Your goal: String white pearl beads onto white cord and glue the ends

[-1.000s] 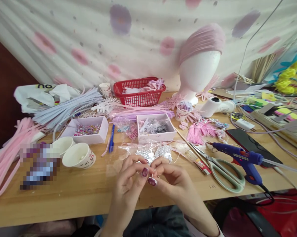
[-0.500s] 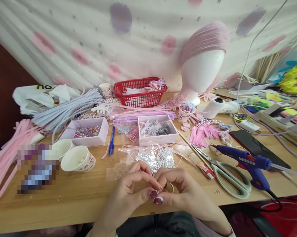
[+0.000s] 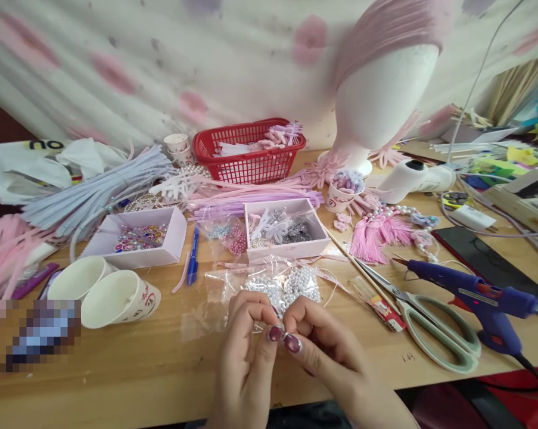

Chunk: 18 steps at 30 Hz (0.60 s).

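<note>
My left hand [image 3: 246,345] and my right hand [image 3: 322,345] meet thumb to thumb above the wooden table's front edge [image 3: 130,381]. Both are closed in a pinch on something too small to make out. Just beyond the fingertips lie clear plastic bags of white pearl beads [image 3: 295,286]. The thumbnails are painted dark red.
Two paper cups [image 3: 112,295] lie at the left. White boxes of gems [image 3: 137,238] and trims [image 3: 284,229], a blue pen [image 3: 192,256], a red basket [image 3: 251,155], a mannequin head [image 3: 380,101], scissors [image 3: 434,328] and a blue glue gun [image 3: 478,301] surround the hands.
The camera has moved closer and tilted down. Both hands stay pinched together and have shifted slightly up toward the bead bags.
</note>
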{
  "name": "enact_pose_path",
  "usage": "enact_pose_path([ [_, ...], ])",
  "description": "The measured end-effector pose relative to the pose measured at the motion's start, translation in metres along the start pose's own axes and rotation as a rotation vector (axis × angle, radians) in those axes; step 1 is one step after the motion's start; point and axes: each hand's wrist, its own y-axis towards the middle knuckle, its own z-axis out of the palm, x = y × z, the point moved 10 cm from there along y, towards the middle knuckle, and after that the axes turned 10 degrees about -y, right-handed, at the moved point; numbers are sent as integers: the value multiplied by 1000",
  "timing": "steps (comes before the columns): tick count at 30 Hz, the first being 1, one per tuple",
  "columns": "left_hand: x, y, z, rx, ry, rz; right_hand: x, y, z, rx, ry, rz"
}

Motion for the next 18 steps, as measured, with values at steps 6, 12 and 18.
enact_pose_path([
  [6,34,10,-12,-167,-339,-169,1,1,-15,-215,-47,13],
  [12,23,16,-7,-42,-311,-171,-1,-2,-20,-290,-24,48],
  [18,8,16,-5,-74,-161,-49,0,0,-15,-221,-154,1],
])
